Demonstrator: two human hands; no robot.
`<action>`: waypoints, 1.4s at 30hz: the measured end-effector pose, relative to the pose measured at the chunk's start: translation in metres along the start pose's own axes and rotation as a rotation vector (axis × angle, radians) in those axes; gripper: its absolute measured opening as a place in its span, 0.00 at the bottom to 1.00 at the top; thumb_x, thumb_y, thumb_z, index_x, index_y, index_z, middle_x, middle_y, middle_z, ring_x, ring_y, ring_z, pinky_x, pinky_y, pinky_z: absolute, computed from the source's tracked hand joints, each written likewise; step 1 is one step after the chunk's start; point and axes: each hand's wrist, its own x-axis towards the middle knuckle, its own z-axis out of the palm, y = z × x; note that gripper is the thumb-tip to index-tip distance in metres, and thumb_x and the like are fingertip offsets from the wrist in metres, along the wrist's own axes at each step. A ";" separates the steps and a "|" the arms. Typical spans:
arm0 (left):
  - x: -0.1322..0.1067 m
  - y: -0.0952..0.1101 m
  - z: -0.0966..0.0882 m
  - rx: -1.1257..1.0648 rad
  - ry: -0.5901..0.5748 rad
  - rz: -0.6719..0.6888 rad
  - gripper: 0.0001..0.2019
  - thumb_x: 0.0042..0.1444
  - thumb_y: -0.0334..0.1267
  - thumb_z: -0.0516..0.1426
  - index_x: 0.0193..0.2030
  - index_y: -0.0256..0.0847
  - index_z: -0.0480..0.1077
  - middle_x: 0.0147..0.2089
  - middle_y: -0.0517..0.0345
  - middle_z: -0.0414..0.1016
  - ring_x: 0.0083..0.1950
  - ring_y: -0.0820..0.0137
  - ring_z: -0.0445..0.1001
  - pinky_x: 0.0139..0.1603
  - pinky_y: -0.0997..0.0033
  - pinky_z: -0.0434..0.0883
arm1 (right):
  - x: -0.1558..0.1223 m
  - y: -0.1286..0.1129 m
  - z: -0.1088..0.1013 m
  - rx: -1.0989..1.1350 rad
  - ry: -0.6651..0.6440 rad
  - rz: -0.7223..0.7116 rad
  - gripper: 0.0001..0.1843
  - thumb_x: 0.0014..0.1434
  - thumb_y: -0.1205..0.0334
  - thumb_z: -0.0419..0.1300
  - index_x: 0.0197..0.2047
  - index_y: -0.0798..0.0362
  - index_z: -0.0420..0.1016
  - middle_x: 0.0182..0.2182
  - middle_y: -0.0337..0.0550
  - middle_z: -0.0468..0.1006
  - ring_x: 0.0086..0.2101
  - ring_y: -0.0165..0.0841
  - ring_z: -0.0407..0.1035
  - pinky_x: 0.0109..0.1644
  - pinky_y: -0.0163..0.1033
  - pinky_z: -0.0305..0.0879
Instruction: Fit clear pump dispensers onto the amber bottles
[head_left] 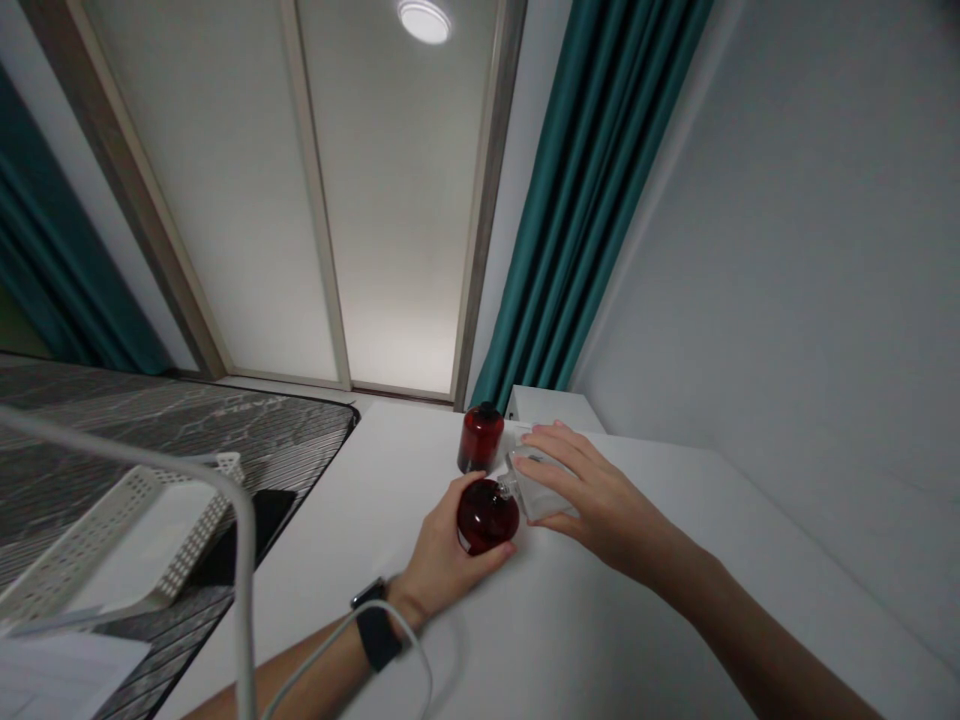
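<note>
Head view looks down first at the left hand, with a black watch on its wrist. This hand is closed around a round dark red bottle, and its small shiny neck points at the right hand. The right hand is curved, with its fingers spread over a clear square bottle, but I cannot tell if it grips hard or only touches. The two bottles sit just beside each other, between the hands, over a white tabletop. Both look like glass, so they may feel heavy for their size, stiff, slippery and easy to break. The round one seems best held by its fat belly, and the square one by its flat sides. Just past the left hand stands a red bottle with a black cap. A white box sits past the right hand. Far to the left of the left hand are a white holey basket and a grey mat. Farther still hang teal curtains.
</note>
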 end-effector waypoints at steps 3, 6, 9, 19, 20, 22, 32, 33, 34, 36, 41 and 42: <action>0.000 0.000 0.000 -0.009 -0.005 -0.002 0.35 0.47 0.39 0.67 0.61 0.41 0.60 0.58 0.47 0.72 0.57 0.56 0.74 0.62 0.53 0.69 | 0.000 0.000 0.000 0.010 0.005 0.001 0.29 0.57 0.65 0.69 0.60 0.55 0.68 0.57 0.59 0.75 0.60 0.49 0.67 0.65 0.63 0.63; 0.000 0.001 0.000 -0.013 -0.010 0.001 0.35 0.47 0.38 0.67 0.61 0.41 0.60 0.57 0.47 0.72 0.57 0.56 0.74 0.62 0.53 0.69 | 0.001 0.000 0.000 0.015 0.011 -0.009 0.29 0.56 0.65 0.70 0.60 0.56 0.68 0.57 0.59 0.75 0.60 0.49 0.67 0.66 0.63 0.62; 0.000 0.001 0.000 -0.017 -0.016 -0.003 0.34 0.47 0.38 0.67 0.61 0.41 0.59 0.57 0.47 0.72 0.57 0.56 0.74 0.62 0.53 0.69 | 0.001 0.000 0.000 0.003 0.004 -0.011 0.30 0.54 0.66 0.71 0.59 0.57 0.68 0.56 0.60 0.75 0.60 0.50 0.67 0.66 0.63 0.62; 0.000 0.002 0.000 -0.035 -0.013 -0.011 0.34 0.46 0.38 0.66 0.60 0.41 0.60 0.56 0.48 0.73 0.56 0.57 0.74 0.61 0.54 0.69 | 0.001 -0.001 0.000 -0.012 -0.019 -0.007 0.31 0.53 0.69 0.71 0.58 0.58 0.69 0.57 0.61 0.75 0.61 0.50 0.65 0.67 0.63 0.60; 0.000 0.003 0.000 -0.036 -0.013 -0.013 0.34 0.46 0.38 0.66 0.60 0.41 0.60 0.56 0.48 0.73 0.56 0.57 0.74 0.61 0.54 0.69 | 0.001 -0.001 0.000 -0.014 -0.021 -0.008 0.31 0.52 0.69 0.71 0.58 0.57 0.69 0.57 0.61 0.74 0.61 0.51 0.65 0.67 0.63 0.60; 0.000 0.003 0.000 -0.036 -0.015 -0.013 0.34 0.46 0.37 0.66 0.60 0.41 0.60 0.57 0.48 0.73 0.56 0.56 0.74 0.62 0.54 0.69 | 0.002 -0.001 0.000 -0.016 -0.018 -0.013 0.31 0.53 0.68 0.71 0.58 0.57 0.69 0.57 0.60 0.74 0.61 0.51 0.65 0.67 0.64 0.60; 0.000 0.001 0.000 -0.046 -0.030 -0.010 0.34 0.47 0.37 0.66 0.60 0.42 0.59 0.58 0.48 0.71 0.58 0.57 0.73 0.63 0.53 0.67 | 0.003 -0.002 -0.002 -0.018 -0.024 -0.020 0.29 0.53 0.69 0.70 0.58 0.57 0.69 0.57 0.60 0.75 0.62 0.51 0.65 0.66 0.66 0.61; 0.000 0.001 0.000 -0.046 -0.030 -0.007 0.33 0.47 0.37 0.66 0.60 0.42 0.59 0.58 0.48 0.72 0.58 0.57 0.73 0.62 0.53 0.67 | 0.003 -0.002 -0.002 -0.017 -0.025 -0.019 0.30 0.53 0.69 0.70 0.58 0.56 0.69 0.57 0.60 0.75 0.62 0.50 0.64 0.65 0.66 0.61; 0.000 0.002 0.000 -0.045 -0.030 -0.005 0.33 0.47 0.37 0.66 0.60 0.42 0.59 0.57 0.48 0.72 0.57 0.57 0.73 0.62 0.53 0.67 | 0.003 -0.003 -0.003 -0.019 -0.026 -0.019 0.30 0.53 0.70 0.70 0.58 0.56 0.69 0.57 0.60 0.75 0.62 0.50 0.64 0.65 0.67 0.61; 0.000 0.003 0.000 -0.044 -0.028 -0.004 0.33 0.47 0.37 0.66 0.60 0.41 0.60 0.57 0.48 0.72 0.57 0.57 0.73 0.62 0.54 0.68 | 0.003 -0.003 -0.003 -0.030 -0.034 -0.024 0.31 0.52 0.71 0.71 0.58 0.56 0.69 0.57 0.60 0.75 0.62 0.51 0.64 0.65 0.67 0.61; 0.000 0.007 -0.001 -0.048 -0.024 -0.017 0.33 0.47 0.37 0.66 0.59 0.41 0.60 0.56 0.48 0.72 0.56 0.57 0.73 0.61 0.54 0.68 | 0.003 -0.003 -0.004 -0.040 -0.045 -0.036 0.31 0.52 0.72 0.71 0.58 0.56 0.69 0.58 0.60 0.74 0.62 0.50 0.64 0.66 0.66 0.60; 0.000 0.007 -0.001 -0.051 -0.026 -0.019 0.33 0.47 0.37 0.66 0.59 0.41 0.60 0.56 0.48 0.73 0.56 0.57 0.73 0.61 0.54 0.68 | 0.003 -0.003 -0.003 -0.041 -0.046 -0.039 0.31 0.52 0.72 0.71 0.58 0.56 0.69 0.58 0.60 0.74 0.62 0.50 0.64 0.66 0.66 0.60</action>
